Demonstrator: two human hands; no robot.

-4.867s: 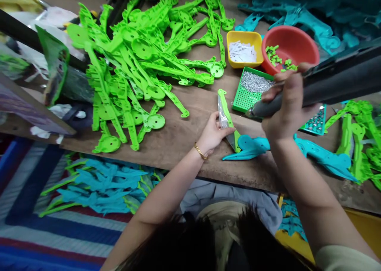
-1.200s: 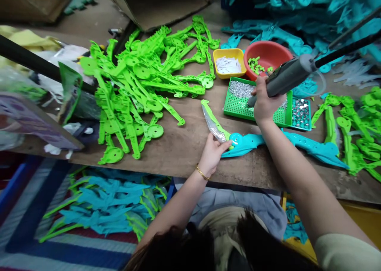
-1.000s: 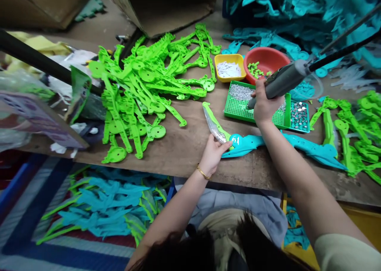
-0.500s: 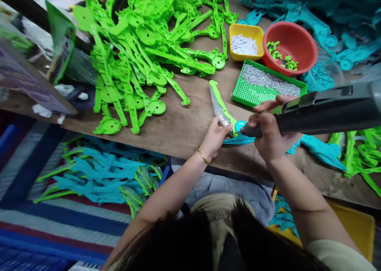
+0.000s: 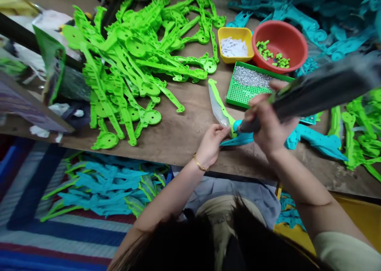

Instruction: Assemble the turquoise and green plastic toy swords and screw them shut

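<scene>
My right hand is wrapped round a dark power screwdriver, blurred by motion and slanting up to the right. Its tip meets the round blue joint of a hinged plastic piece, which has a lime-green arm with a clear panel and a blue arm. My left hand, with a gold bracelet at the wrist, pinches this piece close to the joint. Beyond the screwdriver, a green perforated tray holds many small metal screws. The screwdriver and right hand hide part of the tray and the blue arm.
Loose lime-green parts pile up at the back left. A yellow bowl of white strips and a red bowl with small green pieces stand behind the tray. Blue parts lie at right. Blue-green pieces fill a space below the table's edge.
The rear of the screwdriver has swung upward in view, while its tip stays at the blue joint. My left hand keeps its pinch. The whole view has shifted slightly.
</scene>
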